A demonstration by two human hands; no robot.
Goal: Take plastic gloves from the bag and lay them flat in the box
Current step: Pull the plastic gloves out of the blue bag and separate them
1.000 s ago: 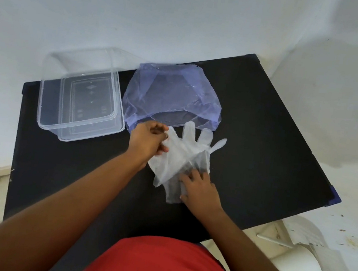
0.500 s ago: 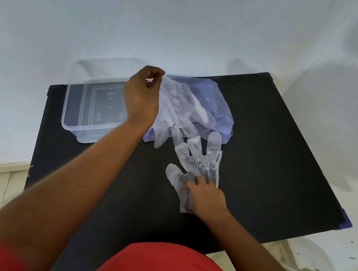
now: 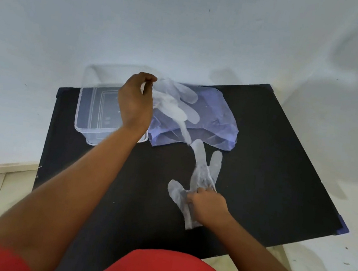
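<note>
I see the left hand (image 3: 135, 102) pinching one glove (image 3: 173, 105) by its cuff, lifted over the purple bag (image 3: 216, 117) beside the clear box (image 3: 90, 110). The right hand (image 3: 206, 205) presses a second glove (image 3: 205, 173) flat on the table (image 3: 282, 171). The box looks empty; both gloves are still to be laid in.

- One clear plastic glove (image 3: 173, 102) is held raised, pinched at its cuff, its fingers hanging over the bag.
- A second glove (image 3: 202, 174) lies on the black surface, fingers pointing away, its cuff pressed down.
- The bluish bag (image 3: 216, 122) lies crumpled just beside the box.
- The transparent box (image 3: 92, 110) stands open.
</note>
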